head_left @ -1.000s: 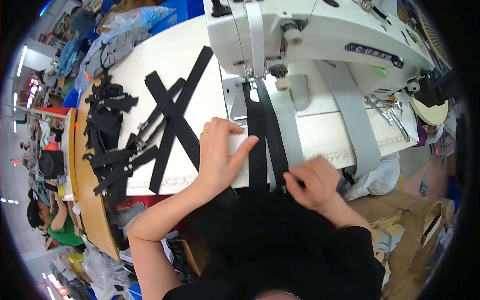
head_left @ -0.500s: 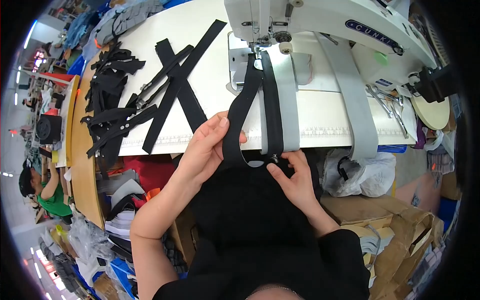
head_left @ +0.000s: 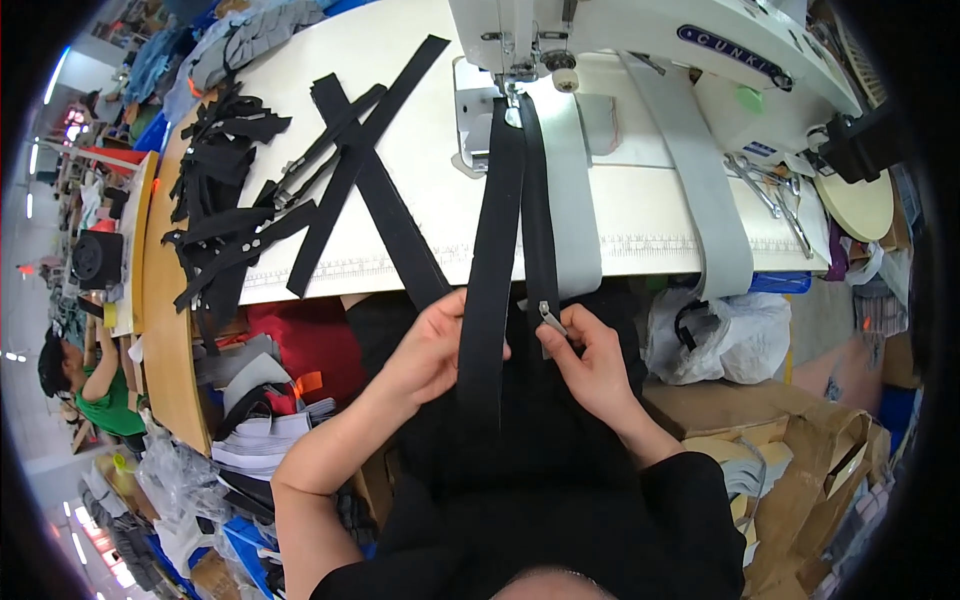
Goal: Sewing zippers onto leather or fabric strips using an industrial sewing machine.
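Note:
A black fabric strip (head_left: 493, 240) runs from beneath the needle area of a white sewing machine (head_left: 630, 35) toward my body, hanging over the table's front edge. My left hand (head_left: 430, 350) is closed on its left edge, fingers partly behind it. Just right of it lies a black zipper (head_left: 539, 215), which also leads up to the presser foot (head_left: 514, 112). At the zipper's near end, my right hand (head_left: 588, 358) pinches it beside a metal slider (head_left: 546, 311). Under the zipper and to its right is a grey band (head_left: 573, 220).
Loose black strips (head_left: 360, 180) cross on the table's left, beside a heap of black zippers (head_left: 225, 190). Another grey band (head_left: 700, 180) drapes over the edge at right, near metal tools (head_left: 770, 195). A cardboard box (head_left: 800, 450) stands low right. Far left, a person in green works.
My left hand has moved down and slightly right, and the black strip, curved before, is now straight. My right hand has lowered slightly, drawing the zipper's end past the grey band.

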